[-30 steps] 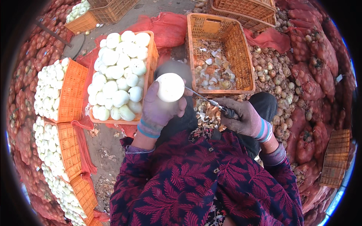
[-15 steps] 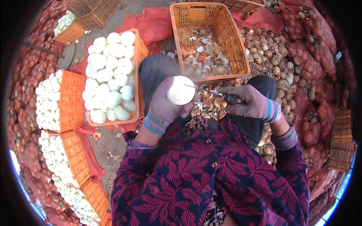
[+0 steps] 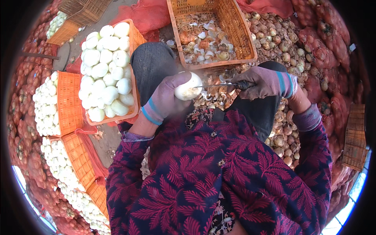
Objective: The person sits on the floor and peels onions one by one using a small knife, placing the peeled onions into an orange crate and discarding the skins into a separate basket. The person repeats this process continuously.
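Observation:
My gloved left hand [image 3: 169, 93] is wrapped round a peeled white onion [image 3: 189, 87], above my lap. In my gloved right hand [image 3: 261, 82] is a knife [image 3: 223, 85] with a dark handle, its thin blade pointing left. The blade's tip reaches the onion's right side; whether it cuts in I cannot tell. A brownish mark shows low on the onion. Brown and white onion skins [image 3: 214, 100] lie below the knife, between my knees.
An orange crate [image 3: 219, 64] ahead holds peelings. Peeled onions fill the crate at my left [image 3: 135, 94] and several further crates [image 3: 70, 102]. Unpeeled onions [image 3: 273, 41] are heaped at the right, beside full red mesh sacks [image 3: 318, 53]. An orange crate [image 3: 354, 137] stands far right.
The onion has turned in my left hand, its marked side now lower. My right hand has moved slightly up and right with the knife. The whole view has shifted a little.

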Tool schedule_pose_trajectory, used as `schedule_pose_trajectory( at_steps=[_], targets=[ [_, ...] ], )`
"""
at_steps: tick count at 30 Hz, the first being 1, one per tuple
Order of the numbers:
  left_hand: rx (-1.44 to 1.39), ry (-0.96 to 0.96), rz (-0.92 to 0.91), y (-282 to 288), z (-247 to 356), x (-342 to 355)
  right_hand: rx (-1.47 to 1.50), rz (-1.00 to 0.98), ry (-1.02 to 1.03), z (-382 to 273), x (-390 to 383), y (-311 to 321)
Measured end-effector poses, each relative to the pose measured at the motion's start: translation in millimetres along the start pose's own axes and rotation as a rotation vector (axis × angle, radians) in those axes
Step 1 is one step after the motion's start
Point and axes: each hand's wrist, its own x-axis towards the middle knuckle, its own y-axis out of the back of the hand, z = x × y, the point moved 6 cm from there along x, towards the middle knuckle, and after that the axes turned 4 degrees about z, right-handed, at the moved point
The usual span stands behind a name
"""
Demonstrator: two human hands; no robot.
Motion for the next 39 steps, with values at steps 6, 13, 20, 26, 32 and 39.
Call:
schedule_pose_trajectory(
  at_steps=[6, 13, 20, 26, 32, 39],
  targets=[
    [0.041, 0.046, 0.204, 10, -14, 5, 0.140, -0.049, -0.065, 12, 10, -8],
    [-0.033, 0.019, 0.229, 6, -23, 16, -0.159, 0.151, 0.121, 23, 11, 1],
    [-0.523, 0.017, 0.022, -24, -9, 32, 0.526, 0.077, -0.127, 45, 13, -35],
    [-0.418, 0.066, -0.049, -50, -1, 24, 0.443, -0.074, -0.083, 33, -7, -10],
    [-0.378, 0.023, -0.095, -44, -2, 41, 0.886, -0.073, -0.153, 60, -10, -45],
    [-0.587, -0.315, 0.286, -42, 3, 64, 1.517, -0.100, 0.205, 60, 18, -102]
  ],
)
